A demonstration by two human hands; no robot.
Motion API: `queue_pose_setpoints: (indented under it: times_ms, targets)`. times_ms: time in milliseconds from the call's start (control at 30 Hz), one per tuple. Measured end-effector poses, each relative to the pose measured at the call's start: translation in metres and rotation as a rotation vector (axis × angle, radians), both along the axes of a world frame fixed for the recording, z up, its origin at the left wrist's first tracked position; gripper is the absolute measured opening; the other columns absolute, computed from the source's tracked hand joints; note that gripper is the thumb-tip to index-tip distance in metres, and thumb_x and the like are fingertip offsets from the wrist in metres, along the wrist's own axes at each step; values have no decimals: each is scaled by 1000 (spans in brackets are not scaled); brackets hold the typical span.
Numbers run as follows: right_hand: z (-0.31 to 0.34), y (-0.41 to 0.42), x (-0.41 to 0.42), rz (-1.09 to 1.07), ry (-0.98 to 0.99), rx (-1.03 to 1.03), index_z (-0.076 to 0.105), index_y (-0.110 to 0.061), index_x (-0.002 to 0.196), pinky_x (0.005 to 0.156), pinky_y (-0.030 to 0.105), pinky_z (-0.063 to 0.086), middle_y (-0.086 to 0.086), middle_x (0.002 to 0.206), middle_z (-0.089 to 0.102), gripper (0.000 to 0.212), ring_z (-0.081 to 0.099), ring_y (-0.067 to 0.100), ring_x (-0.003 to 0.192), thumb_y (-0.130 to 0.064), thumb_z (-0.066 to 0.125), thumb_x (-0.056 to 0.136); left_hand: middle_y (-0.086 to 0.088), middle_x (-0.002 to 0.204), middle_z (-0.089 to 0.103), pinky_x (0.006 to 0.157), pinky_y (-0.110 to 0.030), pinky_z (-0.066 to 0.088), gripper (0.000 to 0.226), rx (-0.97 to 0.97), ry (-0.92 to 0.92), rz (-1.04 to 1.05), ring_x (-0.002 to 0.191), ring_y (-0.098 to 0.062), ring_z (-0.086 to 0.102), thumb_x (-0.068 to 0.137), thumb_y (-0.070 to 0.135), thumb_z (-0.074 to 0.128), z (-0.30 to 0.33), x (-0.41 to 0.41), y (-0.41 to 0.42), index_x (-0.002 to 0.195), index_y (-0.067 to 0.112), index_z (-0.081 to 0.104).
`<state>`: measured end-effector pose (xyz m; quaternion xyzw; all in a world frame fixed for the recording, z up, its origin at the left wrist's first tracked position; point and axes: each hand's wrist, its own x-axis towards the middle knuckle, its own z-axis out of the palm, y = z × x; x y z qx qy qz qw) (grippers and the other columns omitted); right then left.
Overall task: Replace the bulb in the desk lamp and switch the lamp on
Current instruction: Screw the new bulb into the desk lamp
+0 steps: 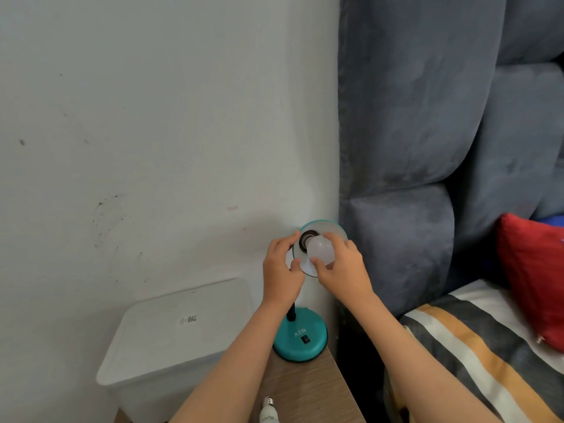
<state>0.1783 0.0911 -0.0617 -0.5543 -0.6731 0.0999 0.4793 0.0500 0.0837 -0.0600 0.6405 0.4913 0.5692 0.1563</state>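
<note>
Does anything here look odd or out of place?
A loose bulb lies on its side on the wooden table, near the front edge, where it might roll. The lamp's shade is tipped up while both hands work the bulb there.

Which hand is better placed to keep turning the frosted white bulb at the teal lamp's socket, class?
The right hand: its fingers already wrap the frosted white bulb at the dark socket. The left hand grips the rim of the teal lamp shade, steadying it.
</note>
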Motion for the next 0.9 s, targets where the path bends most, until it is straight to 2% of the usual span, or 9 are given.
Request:
queue_pose_setpoints:
  times_ms: [133, 300, 467, 533, 600, 667, 733, 833, 900]
  targets:
    - [3, 3, 2, -44, 89, -55, 47, -6, 124, 69, 26, 47, 17, 108, 65, 60, 64, 29, 92, -38, 69, 79, 6, 111, 54, 94, -5, 38, 53, 16, -1, -4, 106, -3, 52, 79, -10, 55, -1, 1, -1, 120, 24, 57]
    - [2, 1, 5, 17, 15, -35, 39, -11, 133, 74, 23, 42, 15, 126, 48, 67, 63, 25, 85, -27, 72, 78, 4, 111, 55, 92, -2, 37, 52, 20, 1, 2, 105, -5, 52, 79, -11, 55, -1, 0, 1, 121, 21, 57]
    - [0, -1, 2, -36, 77, -32, 45, -10, 124, 68, 24, 43, 16, 112, 60, 55, 64, 24, 79, -32, 69, 80, 6, 111, 55, 92, -3, 37, 53, 21, -5, 1, 104, -2, 52, 79, -11, 54, -1, 1, 2, 120, 23, 57]
    - [0, 1, 1, -77, 111, -42, 48, -5, 120, 64, 21, 43, 16, 107, 62, 56, 61, 21, 77, -37, 69, 79, 7, 111, 54, 92, -3, 37, 54, 21, -7, -4, 104, 0, 52, 79, -11, 55, -2, 0, 2, 120, 24, 57]
    - [0, 1, 0, -71, 95, -15, 46, -5, 124, 65, 18, 41, 14, 112, 57, 61, 56, 17, 82, -37, 71, 77, 7, 111, 54, 92, -3, 37, 54, 20, -6, -2, 104, 1, 52, 79, -10, 55, -2, 0, 1, 120, 24, 57]
    - [-1, 0, 1, -14, 67, 8, 40, -12, 133, 72, 23, 45, 10, 118, 49, 69, 56, 20, 88, -30, 74, 76, 7, 110, 55, 92, -3, 37, 53, 27, -5, 0, 104, 0, 52, 79, -10, 55, -2, 0, 2, 119, 24, 58]
    - [-3, 0, 2, -3, 36, 29, 44, -17, 130, 72, 26, 47, 10, 117, 50, 62, 61, 23, 85, -28, 72, 77, 7, 111, 55, 93, -4, 37, 53, 25, -4, -4, 105, -1, 52, 79, -10, 55, -2, 0, 2, 119, 24, 58]
    - [-1, 3, 0, -88, 112, -1, 51, -7, 117, 68, 28, 48, 14, 107, 61, 53, 64, 26, 82, -38, 70, 79, 6, 111, 55, 92, -4, 37, 53, 25, 0, -11, 103, 1, 52, 80, -10, 54, -3, 0, 2, 120, 24, 57]
    - [1, 4, -3, -132, 126, -9, 51, -3, 113, 67, 30, 47, 16, 105, 59, 53, 58, 24, 86, -40, 69, 79, 6, 110, 55, 91, -3, 37, 53, 30, 0, -11, 102, 2, 52, 79, -10, 54, -3, 0, 1, 120, 24, 57]
